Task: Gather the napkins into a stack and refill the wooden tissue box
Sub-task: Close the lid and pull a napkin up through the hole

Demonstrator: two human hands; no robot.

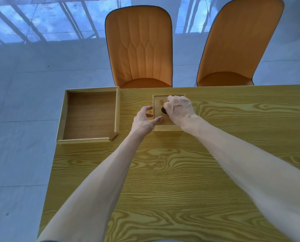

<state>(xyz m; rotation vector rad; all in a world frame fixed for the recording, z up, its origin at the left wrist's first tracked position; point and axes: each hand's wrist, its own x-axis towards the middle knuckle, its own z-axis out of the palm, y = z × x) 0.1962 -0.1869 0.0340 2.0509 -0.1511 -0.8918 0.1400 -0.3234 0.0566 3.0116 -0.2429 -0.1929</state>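
In the upper middle of the frame, the wooden tissue box (163, 117) stands on the table (180, 172). The left hand (144, 122) touches its left side with spread fingers. The right hand (179, 109) rests curled over the top hole; what it grips I cannot tell.

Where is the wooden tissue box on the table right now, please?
In the head view, the wooden tissue box sits near the table's far edge, right of the open wooden tray, with the left hand at its side and the right hand on top.

Both hands (179, 109) on tissue box (158, 123), table (180, 172).
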